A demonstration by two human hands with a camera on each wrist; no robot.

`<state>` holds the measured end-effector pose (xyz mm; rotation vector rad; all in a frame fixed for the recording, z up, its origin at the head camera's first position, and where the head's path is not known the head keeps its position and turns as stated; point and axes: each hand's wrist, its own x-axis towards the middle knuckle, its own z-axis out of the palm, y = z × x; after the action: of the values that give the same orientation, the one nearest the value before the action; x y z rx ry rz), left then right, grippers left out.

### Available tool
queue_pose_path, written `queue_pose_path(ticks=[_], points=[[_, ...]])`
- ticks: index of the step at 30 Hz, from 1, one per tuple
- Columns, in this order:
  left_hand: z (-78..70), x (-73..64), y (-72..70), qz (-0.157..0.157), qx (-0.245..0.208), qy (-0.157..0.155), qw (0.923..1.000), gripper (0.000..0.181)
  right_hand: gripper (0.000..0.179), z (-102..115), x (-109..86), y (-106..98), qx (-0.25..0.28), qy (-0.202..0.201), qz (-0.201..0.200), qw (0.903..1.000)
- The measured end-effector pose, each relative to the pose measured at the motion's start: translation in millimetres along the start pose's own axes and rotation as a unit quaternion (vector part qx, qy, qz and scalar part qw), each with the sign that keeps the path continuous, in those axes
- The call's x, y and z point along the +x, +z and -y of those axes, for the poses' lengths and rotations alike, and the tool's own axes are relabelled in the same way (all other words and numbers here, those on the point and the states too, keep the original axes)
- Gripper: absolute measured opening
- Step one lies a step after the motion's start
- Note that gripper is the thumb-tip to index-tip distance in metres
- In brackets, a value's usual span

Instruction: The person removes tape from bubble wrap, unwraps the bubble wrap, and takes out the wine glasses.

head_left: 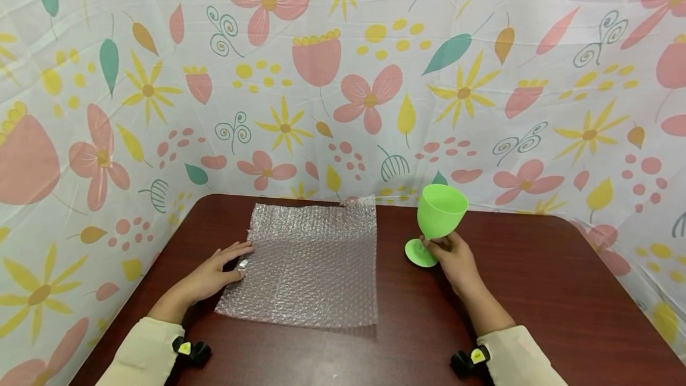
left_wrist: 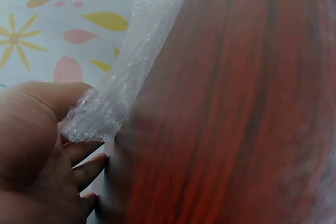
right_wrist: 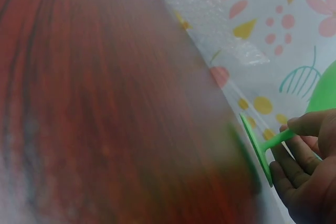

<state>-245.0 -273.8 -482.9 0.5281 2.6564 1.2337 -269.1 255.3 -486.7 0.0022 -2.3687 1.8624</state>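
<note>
A sheet of clear bubble wrap lies on the dark red wooden table, left of the middle. At its left edge, my left hand pinches the wrap between thumb and fingers; the left wrist view shows the wrap's corner there, with the fingertips low by the tabletop. My right hand grips a light green plastic goblet by its stem. The goblet's bowl faces up and leans a little to the right. Its round foot is close over the table, a dark reflection beside it.
A cloth printed with flowers and leaves hangs behind the table and along both sides. Each wrist wears a small black camera, the left one and the right one both near the table's front.
</note>
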Motion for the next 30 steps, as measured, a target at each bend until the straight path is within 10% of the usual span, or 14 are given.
queue_pose_path(ticks=[30], points=[[-2.2,2.4,1.1,-0.021,-0.002,-0.027,0.9994,0.053,0.038,-7.3,-1.1,-4.3,-0.049,0.003,0.008,0.9988]])
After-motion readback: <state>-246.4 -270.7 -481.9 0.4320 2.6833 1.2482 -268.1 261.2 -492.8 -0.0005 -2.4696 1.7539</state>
